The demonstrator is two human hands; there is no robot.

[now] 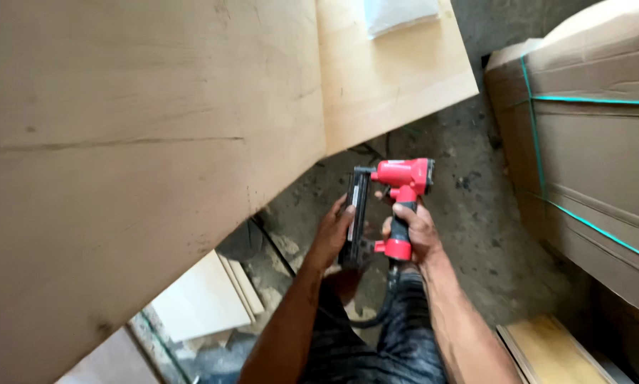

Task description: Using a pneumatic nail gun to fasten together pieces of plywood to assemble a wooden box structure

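A red and black pneumatic nail gun [403, 178] is held low over the concrete floor, in the middle of the view. My right hand [413, 231] wraps its grip, just above the red hose fitting. My left hand [331, 233] holds the black nail magazine [356, 213] from the left side. A dark air hose [383, 302] runs down from the fitting past my knees. The large plywood sheet [120, 156] stands just left of the tool, apart from it.
A second plywood panel [398, 71] lies behind the first, with a white bag on it. Cardboard-wrapped bundles with green straps [590, 142] fill the right side. Board offcuts [206, 299] lie lower left, a wooden piece [554, 352] lower right. Rough concrete floor [476, 235] between.
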